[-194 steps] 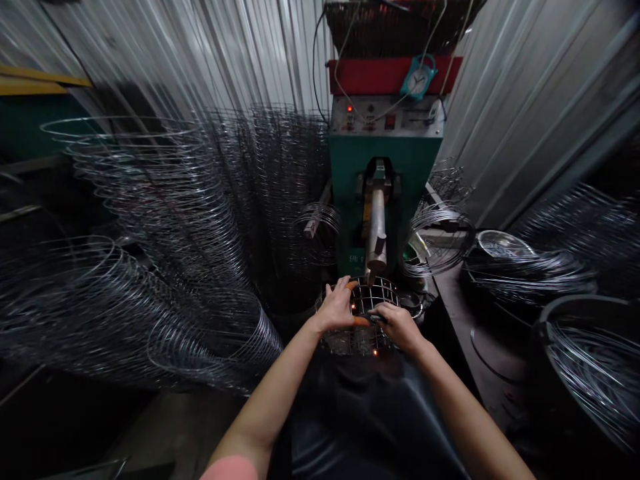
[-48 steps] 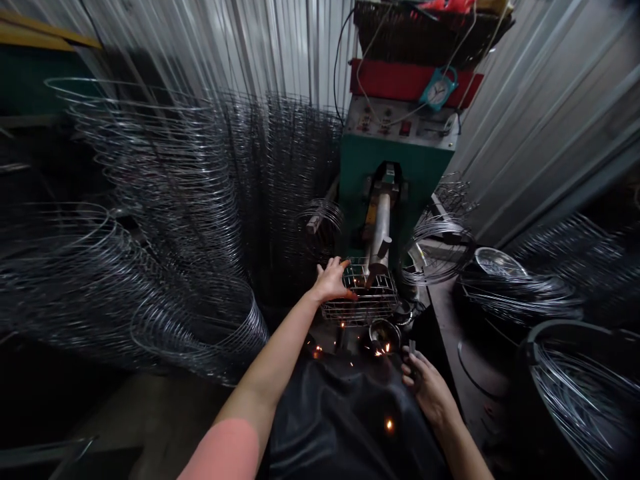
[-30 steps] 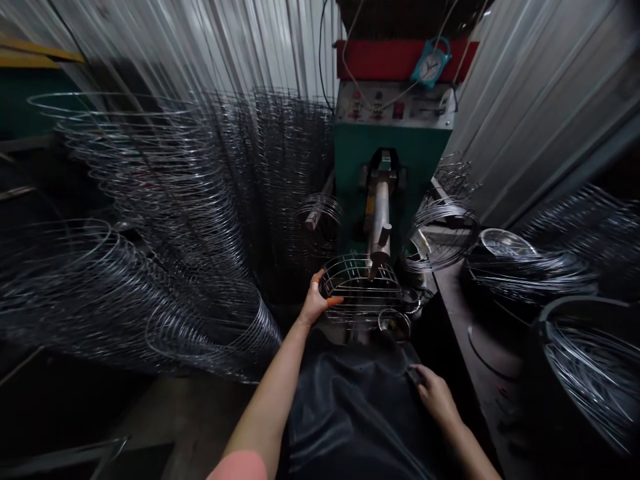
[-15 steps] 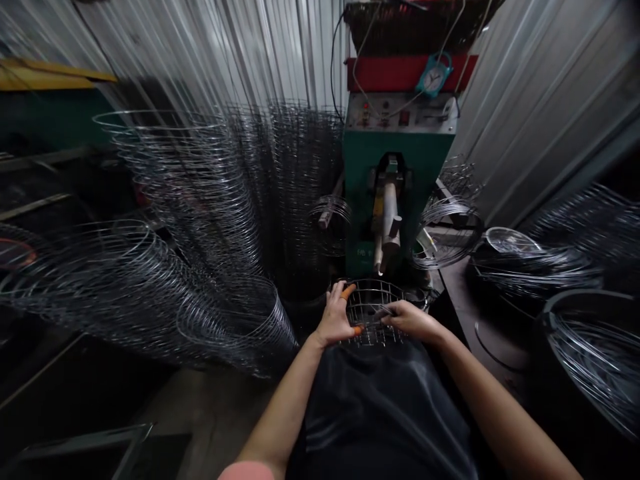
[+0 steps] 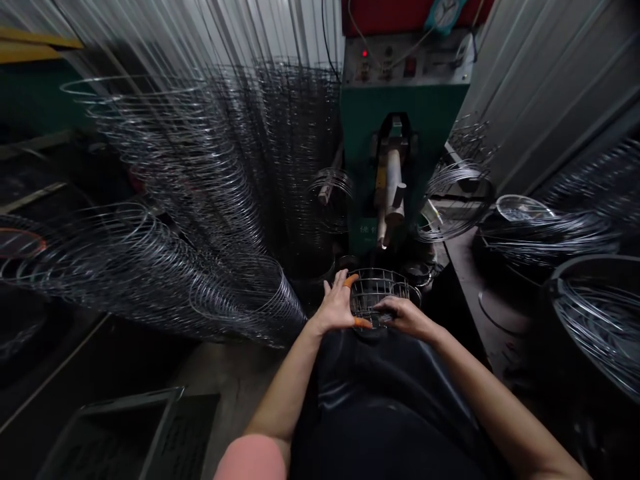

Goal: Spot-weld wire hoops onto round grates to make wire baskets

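A small round wire basket (image 5: 383,283) is held low in front of my dark apron, below the green machine's metal arm. My left hand (image 5: 336,307) grips its left side, with orange covers on the thumb and a finger, the thumb nearer to me and the fingers stretched to the far rim. At the basket's near right part, my right hand (image 5: 404,316) is closed with its fingertips against the wires. Those fingertips look dark and are partly hidden. Above the basket, the machine arm (image 5: 393,193) ends in a small tip apart from the wires.
The green machine (image 5: 363,120) stands ahead with a lit red lamp. Tall stacks of wire rings (image 5: 220,160) and nested wire frames (image 5: 250,287) crowd the left. Wire coils (image 5: 545,250) and a black tub (image 5: 555,287) are at right. A crate (image 5: 165,427) lies lower left.
The view has tipped down, so the machine sits higher in the picture. The basket has tilted or turned between my hands, and its near grid shows less. Both hands stay on it.
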The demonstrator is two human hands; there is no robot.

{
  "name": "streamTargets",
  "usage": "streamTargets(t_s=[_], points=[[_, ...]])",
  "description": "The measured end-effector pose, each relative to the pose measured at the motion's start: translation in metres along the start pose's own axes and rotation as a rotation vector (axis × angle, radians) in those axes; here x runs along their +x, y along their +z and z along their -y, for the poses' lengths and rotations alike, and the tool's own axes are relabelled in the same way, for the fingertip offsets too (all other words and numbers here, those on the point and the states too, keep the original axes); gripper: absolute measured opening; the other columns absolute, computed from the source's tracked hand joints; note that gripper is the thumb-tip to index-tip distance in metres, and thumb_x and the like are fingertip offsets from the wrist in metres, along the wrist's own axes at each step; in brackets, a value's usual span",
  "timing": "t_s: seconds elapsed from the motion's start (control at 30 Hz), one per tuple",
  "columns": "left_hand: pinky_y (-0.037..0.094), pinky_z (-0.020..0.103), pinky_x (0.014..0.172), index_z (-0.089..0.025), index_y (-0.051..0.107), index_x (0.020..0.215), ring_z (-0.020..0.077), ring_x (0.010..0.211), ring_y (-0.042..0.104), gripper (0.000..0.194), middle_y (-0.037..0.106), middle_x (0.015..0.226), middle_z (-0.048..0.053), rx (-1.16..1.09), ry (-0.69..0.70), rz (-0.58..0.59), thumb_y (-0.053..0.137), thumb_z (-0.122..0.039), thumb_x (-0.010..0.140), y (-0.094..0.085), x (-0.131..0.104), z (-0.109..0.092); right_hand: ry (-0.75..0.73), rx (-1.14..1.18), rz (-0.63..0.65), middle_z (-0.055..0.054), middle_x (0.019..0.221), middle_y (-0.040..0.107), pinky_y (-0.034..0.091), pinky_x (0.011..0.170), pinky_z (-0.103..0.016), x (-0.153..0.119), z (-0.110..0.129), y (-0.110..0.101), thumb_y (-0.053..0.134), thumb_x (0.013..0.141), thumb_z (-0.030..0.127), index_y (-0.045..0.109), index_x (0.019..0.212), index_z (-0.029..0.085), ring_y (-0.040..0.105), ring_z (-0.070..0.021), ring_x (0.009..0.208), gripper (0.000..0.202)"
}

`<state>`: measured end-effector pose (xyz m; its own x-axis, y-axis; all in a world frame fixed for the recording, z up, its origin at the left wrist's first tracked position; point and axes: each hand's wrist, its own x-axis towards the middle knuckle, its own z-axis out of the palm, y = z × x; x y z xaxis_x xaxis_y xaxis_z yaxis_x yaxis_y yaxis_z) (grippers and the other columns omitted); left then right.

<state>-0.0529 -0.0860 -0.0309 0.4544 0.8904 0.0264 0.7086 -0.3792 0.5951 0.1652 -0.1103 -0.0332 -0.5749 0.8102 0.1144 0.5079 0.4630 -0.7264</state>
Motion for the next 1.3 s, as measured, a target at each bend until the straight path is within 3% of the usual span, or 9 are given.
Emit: streamTargets(t_s=[0.27, 0.57, 0.77, 1.07, 1.3], points=[[0.019, 0.056, 0.107, -0.014, 0.036, 0.127, 0.0356, 0.133, 0.022, 0.093, 0.029, 0.137, 0.021, -0.024, 0.016, -0.166, 0.078, -0.038, 0.048, 0.012, 0.009, 0.002, -0.045, -0.070, -0.034, -0.006, 0.093, 0.063, 0.046, 0.076, -0.029, 0.005, 0.002, 0.000, 0.052, 0.065, 0.000, 0.063, 0.099, 0.019, 0.060, -0.0184, 0.086, 0.040], [0.024, 0.054, 0.107, -0.017, 0.041, 0.126, 0.0343, 0.130, 0.029, 0.093, 0.033, 0.135, 0.017, -0.130, 0.110, -0.246, 0.081, -0.038, 0.045, 0.000, 0.053, -0.003, -0.086, -0.149, -0.138, -0.004, 0.085, 0.062, 0.045, 0.072, -0.026, 0.023, -0.017, -0.024, 0.048, 0.064, -0.003, 0.062, 0.092, 0.018, 0.059, -0.0164, 0.082, 0.038], [0.024, 0.053, 0.107, -0.017, 0.042, 0.125, 0.0352, 0.130, 0.028, 0.094, 0.033, 0.136, 0.016, -0.188, 0.110, -0.242, 0.082, -0.038, 0.043, 0.005, 0.075, -0.002, -0.048, -0.190, -0.150, -0.004, 0.088, 0.062, 0.045, 0.073, -0.026, 0.028, -0.024, -0.038, 0.046, 0.065, -0.004, 0.062, 0.092, 0.019, 0.059, -0.0159, 0.083, 0.039], [0.029, 0.043, 0.108, -0.016, 0.043, 0.124, 0.0301, 0.128, 0.034, 0.091, 0.035, 0.134, 0.015, -0.220, 0.095, -0.240, 0.082, -0.035, 0.044, 0.004, 0.098, 0.001, -0.003, -0.255, -0.131, -0.004, 0.087, 0.063, 0.045, 0.072, -0.026, 0.044, -0.026, -0.058, 0.048, 0.068, 0.000, 0.062, 0.089, 0.019, 0.059, -0.0165, 0.082, 0.031], [0.032, 0.042, 0.105, -0.019, 0.046, 0.122, 0.0300, 0.126, 0.037, 0.087, 0.041, 0.129, 0.011, -0.214, 0.100, -0.245, 0.081, -0.033, 0.044, 0.003, 0.101, 0.002, -0.003, -0.255, -0.193, -0.006, 0.090, 0.064, 0.045, 0.074, -0.026, 0.042, -0.032, -0.052, 0.048, 0.069, -0.001, 0.062, 0.092, 0.018, 0.060, -0.0176, 0.086, 0.033]])
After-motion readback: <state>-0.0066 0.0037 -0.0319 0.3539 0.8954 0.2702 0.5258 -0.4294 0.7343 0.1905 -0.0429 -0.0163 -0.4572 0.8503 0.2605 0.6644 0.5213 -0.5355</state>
